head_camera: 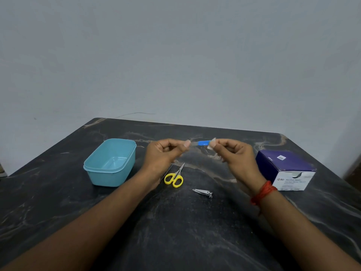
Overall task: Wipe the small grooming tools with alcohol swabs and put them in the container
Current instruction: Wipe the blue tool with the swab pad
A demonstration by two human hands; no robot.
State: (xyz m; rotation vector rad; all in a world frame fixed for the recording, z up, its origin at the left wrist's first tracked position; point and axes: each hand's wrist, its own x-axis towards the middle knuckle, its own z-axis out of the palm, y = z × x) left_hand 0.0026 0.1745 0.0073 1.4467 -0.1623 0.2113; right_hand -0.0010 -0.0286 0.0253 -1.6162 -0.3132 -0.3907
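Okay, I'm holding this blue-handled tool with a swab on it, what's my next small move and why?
Probably slide the swab in your right hand along the blue-handled tool toward your left hand; it sits at the blue end, and the container is empty.

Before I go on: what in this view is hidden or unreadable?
Head view only:
- Blue-handled tool: both ends hidden by the left hand and right hand; motion-blurred.
- Swab: mostly inside the right fingers.
- Thin tool beside the scissors: partly behind the left wrist.
- Box small print: too small.
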